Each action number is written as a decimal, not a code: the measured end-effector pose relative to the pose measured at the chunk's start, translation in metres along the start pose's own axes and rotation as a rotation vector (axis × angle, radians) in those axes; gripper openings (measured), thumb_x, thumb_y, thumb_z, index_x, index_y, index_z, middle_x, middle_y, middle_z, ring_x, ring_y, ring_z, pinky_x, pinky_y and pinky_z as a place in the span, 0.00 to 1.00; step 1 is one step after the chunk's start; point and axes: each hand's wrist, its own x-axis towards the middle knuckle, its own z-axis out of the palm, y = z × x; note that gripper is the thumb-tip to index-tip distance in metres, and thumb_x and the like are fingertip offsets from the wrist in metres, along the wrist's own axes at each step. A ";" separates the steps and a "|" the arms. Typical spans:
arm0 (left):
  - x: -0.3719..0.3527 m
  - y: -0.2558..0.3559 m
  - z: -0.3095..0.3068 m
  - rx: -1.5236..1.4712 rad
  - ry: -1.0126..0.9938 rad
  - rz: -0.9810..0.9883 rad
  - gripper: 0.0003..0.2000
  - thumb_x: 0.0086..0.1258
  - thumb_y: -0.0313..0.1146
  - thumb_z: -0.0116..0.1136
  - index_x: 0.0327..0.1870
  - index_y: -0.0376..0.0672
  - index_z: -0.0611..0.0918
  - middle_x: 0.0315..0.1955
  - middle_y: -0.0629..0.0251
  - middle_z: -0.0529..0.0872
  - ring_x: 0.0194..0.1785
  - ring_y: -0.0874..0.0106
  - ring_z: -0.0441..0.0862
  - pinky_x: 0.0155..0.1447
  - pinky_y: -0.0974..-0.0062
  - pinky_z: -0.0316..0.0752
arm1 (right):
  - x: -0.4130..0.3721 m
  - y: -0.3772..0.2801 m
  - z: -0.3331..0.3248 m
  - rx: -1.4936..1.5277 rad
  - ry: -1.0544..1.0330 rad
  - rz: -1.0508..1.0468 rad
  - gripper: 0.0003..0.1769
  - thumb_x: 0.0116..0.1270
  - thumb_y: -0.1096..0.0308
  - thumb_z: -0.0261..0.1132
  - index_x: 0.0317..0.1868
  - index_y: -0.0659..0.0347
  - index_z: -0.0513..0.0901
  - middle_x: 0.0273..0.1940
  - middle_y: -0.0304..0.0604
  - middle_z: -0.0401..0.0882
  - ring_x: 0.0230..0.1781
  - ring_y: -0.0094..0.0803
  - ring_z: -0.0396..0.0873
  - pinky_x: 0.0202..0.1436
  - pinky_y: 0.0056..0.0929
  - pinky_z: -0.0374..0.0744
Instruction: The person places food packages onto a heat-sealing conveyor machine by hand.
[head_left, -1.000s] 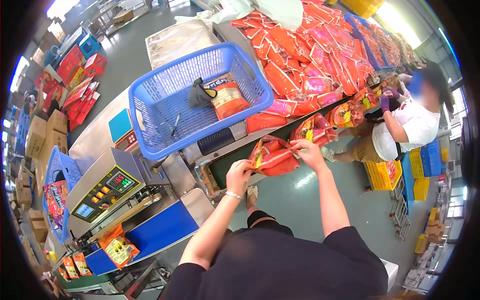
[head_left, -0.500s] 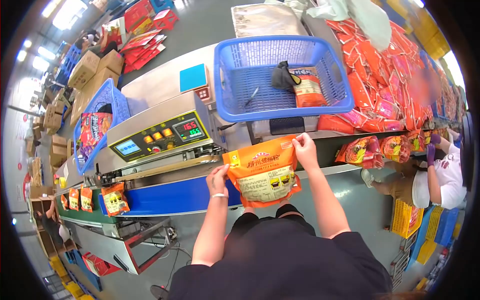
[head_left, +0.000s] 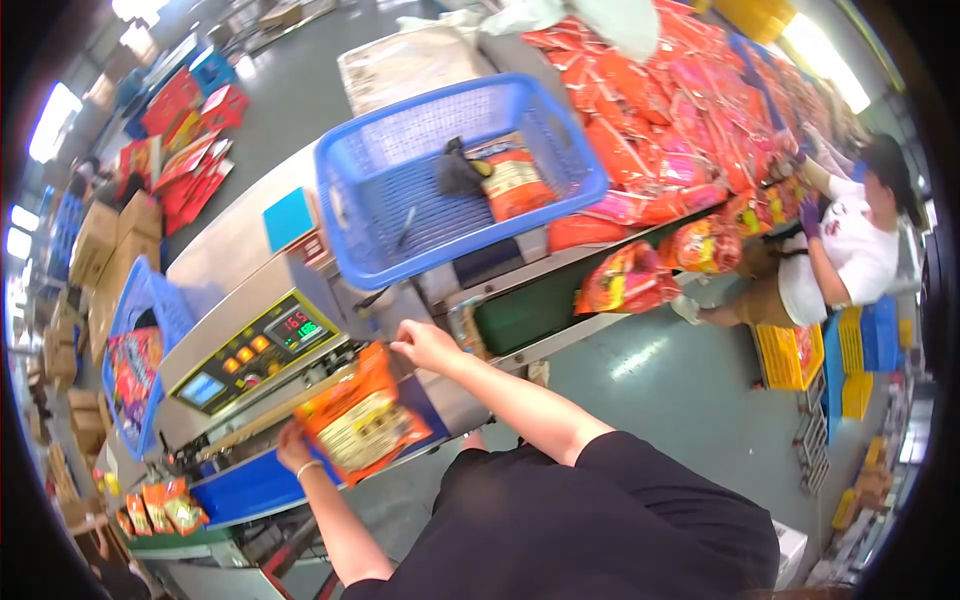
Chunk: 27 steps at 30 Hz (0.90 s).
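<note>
An orange noodle bag [head_left: 362, 428], slightly blurred, is tilted at the front edge of the sealing machine [head_left: 255, 350], over the blue conveyor belt [head_left: 258, 487]. My left hand [head_left: 294, 447] grips its left edge, the fingers partly hidden. At the bag's upper right corner, my right hand [head_left: 425, 346] has its fingers pinched together on the edge. The machine's panel shows lit orange buttons and red and green digits.
Behind the machine stands a blue basket [head_left: 350, 250] holding a bag and a dark item. Red packets [head_left: 660, 110] are heaped at the back right. More filled bags [head_left: 628, 280] stand on the green belt, near a co-worker [head_left: 840, 240] in purple gloves. Sealed bags [head_left: 180, 507] sit at left.
Both hands have carried the noodle bag left to the sealing machine, and the bag is now tilted. My view has turned to the right. The bags on the left have travelled further along the belt.
</note>
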 end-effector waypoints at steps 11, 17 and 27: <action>-0.305 0.046 0.340 0.285 -1.014 0.936 0.22 0.51 0.30 0.68 0.48 0.42 0.76 0.40 0.62 0.80 0.45 0.66 0.79 0.48 0.73 0.74 | -0.175 0.114 -0.350 -0.491 0.640 0.257 0.20 0.51 0.83 0.59 0.45 0.57 0.82 0.49 0.44 0.79 0.52 0.37 0.76 0.58 0.31 0.72; -0.297 0.030 0.347 0.117 -1.063 0.782 0.07 0.52 0.21 0.63 0.32 0.38 0.81 0.39 0.59 0.84 0.44 0.65 0.81 0.49 0.73 0.74 | -0.173 0.096 -0.337 0.166 0.338 0.117 0.07 0.54 0.77 0.67 0.35 0.61 0.83 0.49 0.41 0.80 0.56 0.32 0.74 0.58 0.30 0.72; -0.243 0.098 0.175 -0.661 -0.541 0.175 0.06 0.66 0.22 0.54 0.41 0.35 0.81 0.38 0.61 0.84 0.39 0.73 0.81 0.47 0.77 0.74 | -0.134 -0.084 -0.231 0.365 0.195 -0.369 0.03 0.60 0.79 0.63 0.33 0.64 0.77 0.32 0.41 0.79 0.37 0.28 0.79 0.45 0.27 0.76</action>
